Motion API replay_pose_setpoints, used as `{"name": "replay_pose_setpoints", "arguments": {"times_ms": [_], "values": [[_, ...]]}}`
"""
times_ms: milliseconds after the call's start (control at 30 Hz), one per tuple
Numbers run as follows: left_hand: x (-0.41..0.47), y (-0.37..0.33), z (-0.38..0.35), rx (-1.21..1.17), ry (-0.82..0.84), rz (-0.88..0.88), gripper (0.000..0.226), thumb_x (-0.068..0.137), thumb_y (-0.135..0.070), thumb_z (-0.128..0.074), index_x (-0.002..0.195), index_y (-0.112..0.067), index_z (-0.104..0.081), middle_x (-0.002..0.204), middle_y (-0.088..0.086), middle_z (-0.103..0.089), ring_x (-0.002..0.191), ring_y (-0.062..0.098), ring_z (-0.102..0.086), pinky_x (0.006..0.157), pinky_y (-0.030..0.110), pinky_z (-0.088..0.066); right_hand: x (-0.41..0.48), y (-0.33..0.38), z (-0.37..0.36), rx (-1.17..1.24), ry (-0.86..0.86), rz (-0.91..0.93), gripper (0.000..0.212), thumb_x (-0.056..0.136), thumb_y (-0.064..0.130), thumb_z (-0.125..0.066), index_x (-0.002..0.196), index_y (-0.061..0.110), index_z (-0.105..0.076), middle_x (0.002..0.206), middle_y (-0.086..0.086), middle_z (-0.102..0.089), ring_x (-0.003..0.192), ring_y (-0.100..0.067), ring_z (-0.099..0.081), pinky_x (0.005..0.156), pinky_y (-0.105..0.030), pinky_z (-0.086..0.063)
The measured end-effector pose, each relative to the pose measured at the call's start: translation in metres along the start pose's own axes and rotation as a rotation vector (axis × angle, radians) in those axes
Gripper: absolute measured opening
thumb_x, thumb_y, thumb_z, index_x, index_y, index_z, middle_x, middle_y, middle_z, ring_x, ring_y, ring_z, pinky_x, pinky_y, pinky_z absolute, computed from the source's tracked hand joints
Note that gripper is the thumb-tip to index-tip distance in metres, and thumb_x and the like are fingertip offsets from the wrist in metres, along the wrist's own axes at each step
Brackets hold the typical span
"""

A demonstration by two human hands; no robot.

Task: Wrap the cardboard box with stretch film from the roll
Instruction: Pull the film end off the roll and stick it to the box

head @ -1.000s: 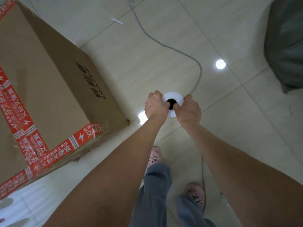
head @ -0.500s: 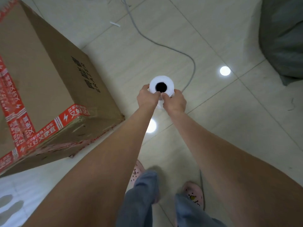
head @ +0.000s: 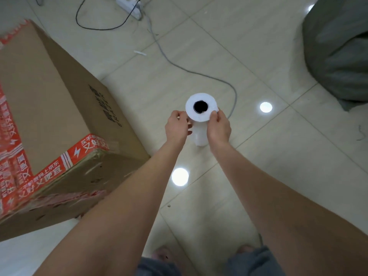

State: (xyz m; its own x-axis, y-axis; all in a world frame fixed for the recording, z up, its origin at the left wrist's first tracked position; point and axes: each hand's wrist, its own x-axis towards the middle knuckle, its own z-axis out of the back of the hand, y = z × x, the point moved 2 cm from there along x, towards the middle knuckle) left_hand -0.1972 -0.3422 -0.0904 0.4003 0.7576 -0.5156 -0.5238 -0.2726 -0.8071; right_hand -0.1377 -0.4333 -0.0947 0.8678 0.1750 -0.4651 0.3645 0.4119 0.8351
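A pale, glossy tiled floor fills the view, with round light reflections shining on it. The cardboard box stands on the tiles at the left, its top and near edge banded with red printed tape. To the right of the box's near corner, and apart from it, the roll of stretch film is held upright above the floor, its white end and dark core facing the camera. The left hand has its fingers curled against the side of the roll nearer the box, just under the top rim. The right hand pinches the rim on the side farther from the box. Beyond the box a black cable loops toward a white power strip, and a grey cable runs from there to just behind the roll. Far to the box's right lies a grey-green bag.
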Motion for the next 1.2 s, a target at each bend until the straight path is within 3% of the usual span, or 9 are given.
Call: {"name": "replay_pose_setpoints", "arguments": {"times_ms": [100, 200, 333, 500, 667, 800, 967, 1067, 1200], "values": [[0.008, 0.018, 0.001, 0.113, -0.006, -0.088, 0.014, 0.091, -0.010, -0.046, 0.102, -0.009, -0.056, 0.098, 0.001, -0.061, 0.095, 0.022, -0.062, 0.082, 0.038, -0.056, -0.002, -0.018, -0.004, 0.139, -0.108, -0.043, 0.038, 0.103, 0.022, -0.030, 0.126, 0.011, -0.058, 0.119, -0.002, -0.062, 0.109, -0.019, -0.056, 0.083, -0.019, -0.038], [0.011, 0.033, 0.000, 0.193, 0.113, -0.261, 0.048, 0.083, -0.012, -0.062, 0.128, -0.014, -0.046, 0.126, -0.004, -0.054, 0.115, 0.014, -0.053, 0.093, 0.032, -0.049, -0.005, -0.038, -0.008, 0.137, -0.072, -0.009, 0.032, 0.099, 0.013, -0.040, 0.127, 0.015, -0.056, 0.112, 0.005, -0.058, 0.100, -0.011, -0.054, 0.071, -0.005, -0.036], [0.012, 0.042, -0.006, 0.128, 0.297, -0.376, 0.077, 0.067, -0.031, -0.071, 0.137, -0.026, -0.040, 0.119, -0.017, -0.051, 0.107, 0.002, -0.051, 0.088, 0.018, -0.042, 0.006, -0.057, -0.019, -0.005, -0.012, 0.132, 0.044, 0.089, 0.020, -0.060, 0.131, 0.022, -0.048, 0.123, 0.004, -0.058, 0.107, -0.014, -0.058, 0.079, -0.024, -0.043], [0.028, 0.047, -0.003, 0.231, 0.123, -0.511, 0.056, 0.068, -0.030, -0.078, 0.121, -0.020, -0.061, 0.105, -0.015, -0.064, 0.101, 0.013, -0.065, 0.088, 0.027, -0.051, 0.022, -0.073, -0.026, -0.088, -0.086, 0.206, 0.048, 0.087, 0.032, -0.065, 0.130, 0.019, -0.050, 0.126, -0.001, -0.057, 0.109, -0.019, -0.059, 0.082, -0.029, -0.046], [0.031, 0.054, -0.003, 0.182, 0.010, -0.499, 0.040, 0.073, -0.013, -0.078, 0.112, -0.014, -0.070, 0.106, 0.000, -0.072, 0.091, 0.016, -0.069, 0.086, 0.031, -0.053, 0.023, -0.077, -0.027, -0.122, -0.117, 0.233, 0.044, 0.088, 0.021, -0.064, 0.130, 0.019, -0.050, 0.127, 0.001, -0.056, 0.109, -0.019, -0.060, 0.086, -0.032, -0.047], [0.031, 0.058, 0.000, 0.057, -0.059, -0.447, 0.016, 0.083, -0.007, -0.068, 0.098, -0.004, -0.074, 0.089, 0.005, -0.073, 0.079, 0.016, -0.068, 0.078, 0.035, -0.059, 0.018, -0.072, -0.023, -0.167, -0.085, 0.187, 0.046, 0.091, 0.020, -0.061, 0.135, 0.018, -0.045, 0.132, 0.000, -0.051, 0.112, -0.022, -0.059, 0.090, -0.036, -0.047], [0.030, 0.057, 0.005, 0.066, -0.140, -0.404, 0.012, 0.088, -0.019, -0.059, 0.080, -0.018, -0.067, 0.077, -0.002, -0.070, 0.079, 0.017, -0.068, 0.075, 0.039, -0.059, 0.006, -0.060, -0.016, -0.252, -0.052, 0.208, 0.074, 0.081, 0.037, -0.070, 0.142, 0.016, -0.034, 0.138, -0.005, -0.040, 0.118, -0.027, -0.052, 0.097, -0.042, -0.045], [0.030, 0.055, 0.017, 0.119, -0.169, -0.379, 0.013, 0.089, -0.023, -0.058, 0.079, -0.018, -0.065, 0.073, -0.004, -0.065, 0.079, 0.021, -0.065, 0.075, 0.041, -0.058, -0.006, -0.039, -0.008, -0.280, -0.150, 0.303, 0.088, 0.073, 0.050, -0.074, 0.144, 0.019, -0.030, 0.141, -0.003, -0.035, 0.126, -0.024, -0.042, 0.099, -0.039, -0.042], [0.023, 0.047, 0.028, 0.146, -0.165, -0.347, 0.014, 0.089, -0.017, -0.056, 0.080, -0.012, -0.064, 0.075, 0.001, -0.064, 0.068, 0.018, -0.066, 0.066, 0.035, -0.059, -0.017, -0.005, -0.007, -0.592, -0.260, 0.580, 0.071, 0.079, 0.050, -0.069, 0.138, 0.022, -0.041, 0.138, -0.002, -0.038, 0.125, -0.024, -0.037, 0.098, -0.033, -0.036]]}}
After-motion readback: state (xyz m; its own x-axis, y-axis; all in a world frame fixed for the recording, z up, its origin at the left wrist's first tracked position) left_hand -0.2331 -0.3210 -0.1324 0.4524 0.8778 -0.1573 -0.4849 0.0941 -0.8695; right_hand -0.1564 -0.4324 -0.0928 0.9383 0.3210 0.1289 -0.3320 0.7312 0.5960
